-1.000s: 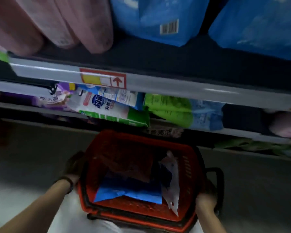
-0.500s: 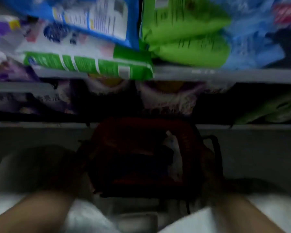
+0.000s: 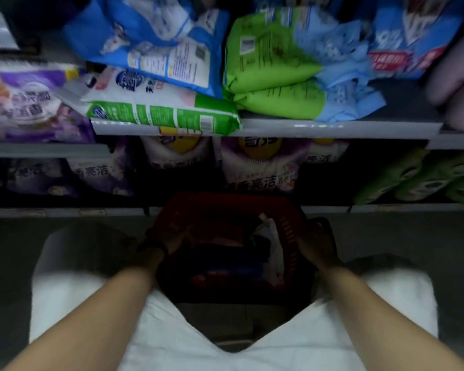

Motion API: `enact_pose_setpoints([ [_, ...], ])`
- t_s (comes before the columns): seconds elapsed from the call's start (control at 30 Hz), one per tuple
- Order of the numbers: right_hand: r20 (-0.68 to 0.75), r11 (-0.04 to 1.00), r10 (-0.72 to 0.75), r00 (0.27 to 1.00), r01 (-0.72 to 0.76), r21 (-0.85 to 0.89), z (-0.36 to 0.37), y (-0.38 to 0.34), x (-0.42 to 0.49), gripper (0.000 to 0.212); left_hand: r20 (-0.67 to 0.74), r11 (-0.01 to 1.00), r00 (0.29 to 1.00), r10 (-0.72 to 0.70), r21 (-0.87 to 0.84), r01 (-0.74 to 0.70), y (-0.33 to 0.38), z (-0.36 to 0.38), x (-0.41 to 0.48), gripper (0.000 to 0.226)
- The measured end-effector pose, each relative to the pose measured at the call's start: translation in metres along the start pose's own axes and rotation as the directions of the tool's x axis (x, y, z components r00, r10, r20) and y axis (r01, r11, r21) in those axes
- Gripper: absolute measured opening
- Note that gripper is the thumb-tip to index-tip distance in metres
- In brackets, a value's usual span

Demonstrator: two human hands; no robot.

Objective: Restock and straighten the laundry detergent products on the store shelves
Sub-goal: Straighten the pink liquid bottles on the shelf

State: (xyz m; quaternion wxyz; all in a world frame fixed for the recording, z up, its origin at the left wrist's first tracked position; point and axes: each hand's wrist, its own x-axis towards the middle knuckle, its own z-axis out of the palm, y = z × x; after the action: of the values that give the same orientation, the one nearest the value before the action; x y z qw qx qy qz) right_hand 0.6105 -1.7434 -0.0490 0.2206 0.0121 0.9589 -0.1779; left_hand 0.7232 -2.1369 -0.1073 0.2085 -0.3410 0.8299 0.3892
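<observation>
A red shopping basket (image 3: 289, 236) sits low on the floor in front of the shelves, dim in shadow, with dark blue and white packets inside. My left hand (image 3: 169, 241) grips its left rim and my right hand (image 3: 315, 246) grips its right rim. On the shelf above lie detergent bags: a white and green one (image 3: 161, 108) flat at the edge, a blue one (image 3: 156, 41) over it, and green ones (image 3: 273, 84) to the right. Purple bags (image 3: 257, 167) stand on the lower shelf behind the basket.
A purple bag (image 3: 30, 105) lies on the left shelf section. Green packets (image 3: 418, 178) fill the lower shelf at right, pink bundles (image 3: 456, 87) sit at far right. The grey shelf edge (image 3: 332, 128) juts out overhead. My knees in white flank the basket.
The view has dropped from the upper shelves to the lower ones. The basket has gone down with both hands on its rims, and my knees now show at each side.
</observation>
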Motion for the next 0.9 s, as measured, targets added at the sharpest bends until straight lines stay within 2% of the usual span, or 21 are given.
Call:
enact_pose_setpoints([
  [0.03, -0.010, 0.997, -0.077, 0.997, 0.077, -0.002, -0.001, -0.003, 0.001, 0.058, -0.022, 0.997, 0.996, 0.083, -0.006, -0.083, 0.008, -0.001, -0.012, 0.097],
  [0.07, -0.001, 0.997, -0.073, 0.997, 0.073, 0.016, -0.006, -0.007, -0.004, 0.054, -0.043, 0.986, 0.985, 0.166, 0.021, -0.165, 0.014, 0.000, -0.023, 0.097],
  [0.13, 0.033, 0.996, -0.090, 0.995, 0.089, 0.019, -0.024, -0.025, -0.025, 0.036, -0.023, 0.937, 0.955, 0.296, 0.200, -0.286, 0.035, -0.004, -0.051, 0.091],
  [0.2, 0.054, 0.986, -0.165, 0.985, 0.165, -0.004, -0.047, -0.043, -0.047, 0.034, 0.052, 0.890, 0.947, 0.317, 0.330, -0.316, 0.062, -0.011, -0.080, 0.068],
  [0.27, 0.085, 0.978, -0.207, 0.975, 0.205, 0.023, -0.067, -0.054, -0.066, 0.034, 0.079, 0.874, 0.928, 0.364, 0.314, -0.370, 0.090, -0.021, -0.109, 0.041],
  [0.33, 0.049, 0.965, -0.258, 0.965, 0.256, 0.050, -0.090, -0.066, -0.080, 0.030, 0.091, 0.829, 0.887, 0.454, 0.322, -0.457, 0.115, -0.036, -0.138, 0.027],
  [0.53, -0.165, 0.892, -0.387, 0.907, 0.413, 0.182, -0.151, -0.105, -0.109, 0.009, -0.021, 0.714, 0.759, 0.651, 0.358, -0.602, 0.165, -0.101, -0.182, 0.022],
  [0.63, -0.165, 0.857, -0.454, 0.876, 0.480, 0.188, -0.180, -0.132, -0.121, 0.023, -0.047, 0.666, 0.694, 0.718, 0.333, -0.667, 0.184, -0.131, -0.191, 0.015],
  [0.77, -0.195, 0.799, -0.540, 0.819, 0.571, 0.186, -0.223, -0.177, -0.129, 0.006, -0.136, 0.636, 0.629, 0.765, 0.313, -0.706, 0.216, -0.179, -0.208, 0.014],
  [0.9, -0.231, 0.725, -0.637, 0.736, 0.673, 0.147, -0.277, -0.238, -0.144, 0.008, -0.250, 0.627, 0.576, 0.778, 0.256, -0.735, 0.254, -0.240, -0.234, 0.011],
])
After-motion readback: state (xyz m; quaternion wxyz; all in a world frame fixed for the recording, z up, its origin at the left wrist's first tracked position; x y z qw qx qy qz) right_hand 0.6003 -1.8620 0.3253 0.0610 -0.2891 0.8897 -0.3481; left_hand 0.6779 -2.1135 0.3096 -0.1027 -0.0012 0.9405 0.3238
